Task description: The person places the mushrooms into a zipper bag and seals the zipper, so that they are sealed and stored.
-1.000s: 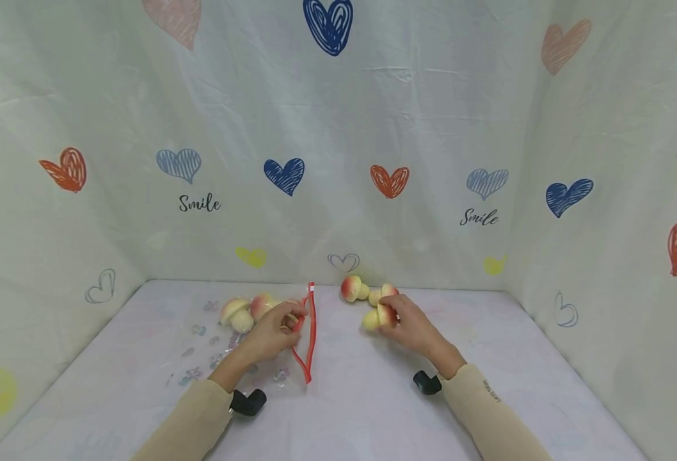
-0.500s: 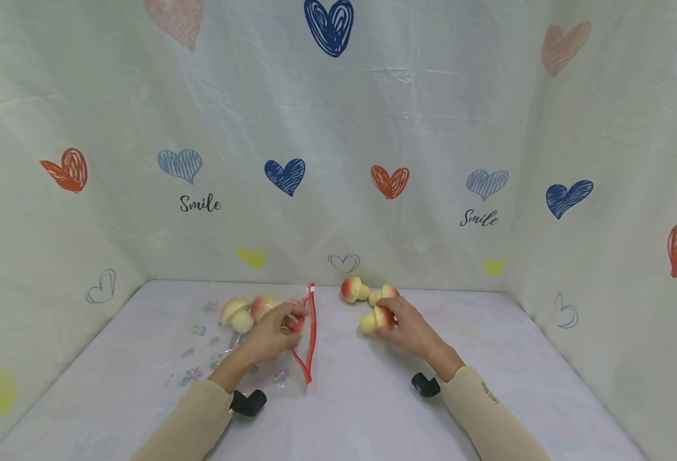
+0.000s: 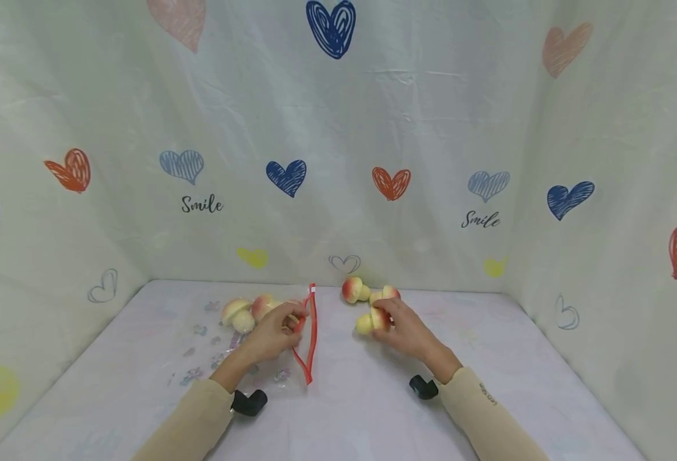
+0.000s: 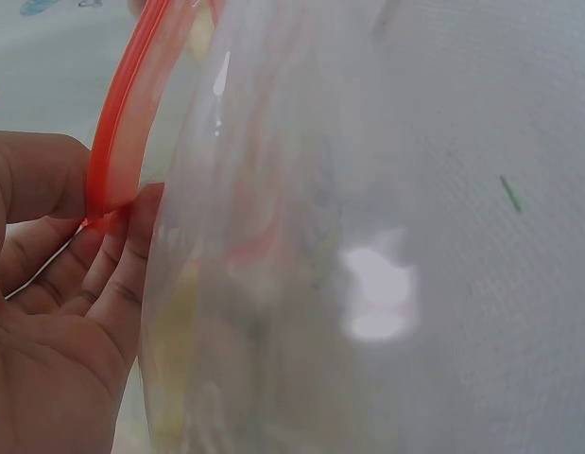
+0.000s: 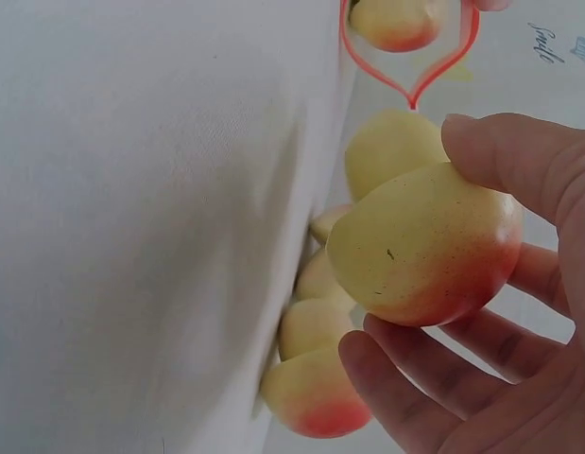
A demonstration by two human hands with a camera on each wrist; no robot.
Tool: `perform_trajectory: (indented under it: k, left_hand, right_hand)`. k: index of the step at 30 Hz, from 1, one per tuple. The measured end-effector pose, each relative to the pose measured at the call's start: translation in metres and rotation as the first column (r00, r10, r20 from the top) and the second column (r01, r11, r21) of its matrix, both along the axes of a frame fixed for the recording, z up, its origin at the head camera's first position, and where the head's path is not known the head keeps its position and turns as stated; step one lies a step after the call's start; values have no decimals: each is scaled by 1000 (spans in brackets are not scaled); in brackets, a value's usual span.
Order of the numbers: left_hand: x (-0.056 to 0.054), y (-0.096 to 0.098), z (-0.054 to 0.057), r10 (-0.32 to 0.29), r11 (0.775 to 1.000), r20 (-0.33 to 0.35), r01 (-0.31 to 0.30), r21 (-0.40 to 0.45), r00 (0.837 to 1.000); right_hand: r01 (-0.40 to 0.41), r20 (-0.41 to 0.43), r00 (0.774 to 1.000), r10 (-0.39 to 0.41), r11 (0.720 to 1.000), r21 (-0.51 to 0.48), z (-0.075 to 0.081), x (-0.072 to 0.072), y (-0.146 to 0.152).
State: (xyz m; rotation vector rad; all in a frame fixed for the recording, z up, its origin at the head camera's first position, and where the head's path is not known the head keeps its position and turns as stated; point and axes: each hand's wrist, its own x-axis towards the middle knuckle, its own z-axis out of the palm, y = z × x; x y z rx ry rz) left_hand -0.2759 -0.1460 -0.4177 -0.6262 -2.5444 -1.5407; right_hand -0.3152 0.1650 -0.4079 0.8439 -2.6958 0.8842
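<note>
In the head view my right hand point(image 3: 409, 333) grips a toy mushroom point(image 5: 424, 246) by its yellow and red cap, with the pale stem pointing left. My left hand point(image 3: 275, 331) pinches the red zip edge point(image 4: 117, 113) of a clear plastic zip bag point(image 3: 281, 371), whose mouth gapes to the right. Inside the bag lie several mushrooms point(image 3: 237, 314) of the same kind, partly hidden by the left hand. Behind the right hand, two more mushrooms point(image 3: 354, 290) rest on the table, one of them partly covered by the fingers.
A pale cloth covers the table point(image 3: 361, 410). Behind it hangs a white curtain point(image 3: 338, 224) printed with hearts and lettering. Each wrist wears a black camera mount, one seen at the left wrist point(image 3: 249, 403) and one at the right wrist point(image 3: 423, 387).
My right hand has moved slightly left with the mushroom, closer to the bag's mouth. The left hand and the bag have stayed in place.
</note>
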Motion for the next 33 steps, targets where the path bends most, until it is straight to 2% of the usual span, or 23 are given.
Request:
perform_trajectory:
  k: [7, 10, 12, 17, 19, 26, 33]
  left_hand:
    - [0, 1, 0, 7, 1000, -1, -7, -6, 1000]
    - [1, 1, 1, 6, 1000, -8, -6, -2, 1000]
    - [7, 3, 9, 4, 1000, -5, -4, -1, 1000]
    - [6, 2, 7, -4, 1000, -6, 4, 5, 1000]
    - [-1, 0, -1, -10, 1000, -15, 10, 12, 1000]
    - [0, 1, -1, -2, 1000, -13, 3, 11, 1000]
    - [-1, 1, -1, -1, 1000, -6, 1, 6, 1000]
  right_hand:
    - [-63, -62, 996, 64, 998, 4, 0, 1, -3]
    - [-84, -61, 995, 84, 996, 4, 0, 0, -6]
    - [-94, -56, 994, 94, 996, 2, 0, -1, -8]
    - [-105, -41, 994, 104, 994, -5, -1, -1, -15]
    - [-117, -61, 991, 117, 993, 0, -2, -1, -17]
    - [-163, -138, 976, 166, 986, 31, -3, 1, -29]
    - [-160, -94, 982, 162, 987, 29, -1, 3, -42]
